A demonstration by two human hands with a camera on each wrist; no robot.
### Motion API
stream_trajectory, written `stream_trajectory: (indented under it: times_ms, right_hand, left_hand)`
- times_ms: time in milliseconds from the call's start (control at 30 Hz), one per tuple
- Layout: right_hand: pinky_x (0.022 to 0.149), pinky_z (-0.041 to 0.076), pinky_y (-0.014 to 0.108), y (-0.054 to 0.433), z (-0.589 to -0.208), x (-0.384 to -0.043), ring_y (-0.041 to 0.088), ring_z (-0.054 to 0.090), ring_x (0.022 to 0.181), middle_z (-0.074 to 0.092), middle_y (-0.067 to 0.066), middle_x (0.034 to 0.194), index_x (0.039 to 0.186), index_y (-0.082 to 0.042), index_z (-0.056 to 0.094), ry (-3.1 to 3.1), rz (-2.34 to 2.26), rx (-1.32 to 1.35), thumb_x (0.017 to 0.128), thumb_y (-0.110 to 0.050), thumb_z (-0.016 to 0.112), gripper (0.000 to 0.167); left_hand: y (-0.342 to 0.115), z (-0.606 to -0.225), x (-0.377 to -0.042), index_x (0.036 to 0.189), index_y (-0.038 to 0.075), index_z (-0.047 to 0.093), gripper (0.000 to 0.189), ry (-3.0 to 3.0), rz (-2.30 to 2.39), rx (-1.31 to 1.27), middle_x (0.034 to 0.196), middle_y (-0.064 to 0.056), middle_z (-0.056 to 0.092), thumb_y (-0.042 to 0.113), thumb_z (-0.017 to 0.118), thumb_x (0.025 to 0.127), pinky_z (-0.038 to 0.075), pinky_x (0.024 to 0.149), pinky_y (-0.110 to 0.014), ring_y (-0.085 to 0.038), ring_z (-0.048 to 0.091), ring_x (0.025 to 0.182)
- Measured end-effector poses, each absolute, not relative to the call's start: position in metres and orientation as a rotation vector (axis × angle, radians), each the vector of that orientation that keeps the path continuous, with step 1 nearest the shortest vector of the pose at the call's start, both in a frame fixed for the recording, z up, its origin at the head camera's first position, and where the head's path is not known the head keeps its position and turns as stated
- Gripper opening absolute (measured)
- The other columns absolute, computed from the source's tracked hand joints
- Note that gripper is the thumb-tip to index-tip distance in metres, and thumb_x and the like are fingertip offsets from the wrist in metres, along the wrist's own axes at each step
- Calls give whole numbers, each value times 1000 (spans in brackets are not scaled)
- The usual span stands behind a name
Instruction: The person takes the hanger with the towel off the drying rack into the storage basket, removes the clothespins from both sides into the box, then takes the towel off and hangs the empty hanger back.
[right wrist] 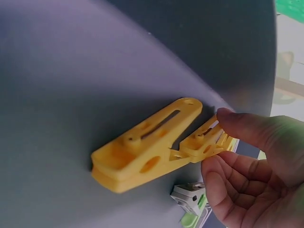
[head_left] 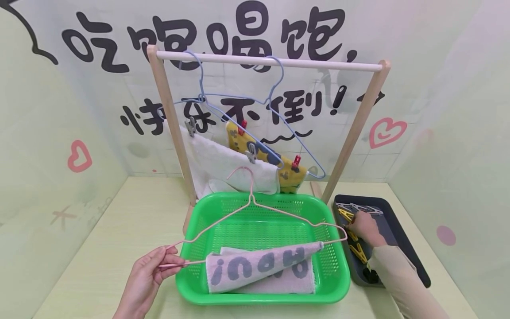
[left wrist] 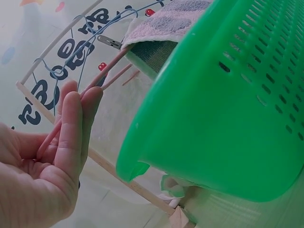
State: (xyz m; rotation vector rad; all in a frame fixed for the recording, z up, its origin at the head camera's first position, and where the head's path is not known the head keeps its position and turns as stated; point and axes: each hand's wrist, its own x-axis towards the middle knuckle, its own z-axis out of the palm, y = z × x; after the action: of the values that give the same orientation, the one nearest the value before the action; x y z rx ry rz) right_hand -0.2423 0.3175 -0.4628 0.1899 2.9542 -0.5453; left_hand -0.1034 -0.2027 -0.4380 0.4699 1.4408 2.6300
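Note:
My left hand [head_left: 147, 274] grips the left corner of a pink clothes hanger [head_left: 280, 209], held over a green plastic basket [head_left: 263, 299]. A pinkish towel [head_left: 255, 268] with grey letters is draped over the hanger's lower bar, hanging into the basket. At the right, my right hand [head_left: 365, 228] reaches into a dark tray [head_left: 422, 277]. In the right wrist view, its thumb and fingertips pinch a yellow clothespin [right wrist: 204, 142]. Another yellow clothespin [right wrist: 147, 145] lies just beside it on the tray floor.
Behind the basket stands a wooden rack with a white rail [head_left: 303, 63]. Two blue hangers [head_left: 275, 84] hang there, with a white towel [head_left: 239, 166] and a yellow towel [head_left: 292, 180] clipped on by grey and red clothespins. Grey clothespins [head_left: 360, 207] lie at the tray's far end.

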Motion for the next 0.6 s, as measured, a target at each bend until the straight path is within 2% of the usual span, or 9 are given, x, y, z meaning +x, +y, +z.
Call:
stream_trajectory:
  times_ms: [233, 467, 600]
  right_hand:
    - [48, 46, 32, 316, -462, -244, 20, 53, 55, 55, 9, 63, 74, 6, 59, 2955, -546, 197, 80, -11, 69, 21]
    - [44, 39, 27, 320, -460, -238, 15, 47, 49, 51, 3, 55, 62, 0, 58, 3008, -628, 144, 80, -15, 71, 27]
    - [45, 44, 30, 321, -447, -230, 16, 52, 52, 59, 9, 62, 74, 7, 64, 3110, -771, 105, 85, -12, 66, 22]
  left_hand:
    - [-205, -437, -102, 103, 3, 65, 40, 1466, 2668, 452, 90, -9, 71, 7, 25, 104, 56, 77, -26, -18, 69, 87]
    - [-205, -436, -101, 103, 0, 64, 40, 1449, 2733, 461, 90, -11, 71, 7, 25, 104, 55, 79, -27, -19, 69, 88]
    - [-206, -436, -100, 103, -1, 63, 40, 1460, 2770, 478, 90, -12, 71, 7, 24, 104, 55, 80, -27, -20, 69, 88]
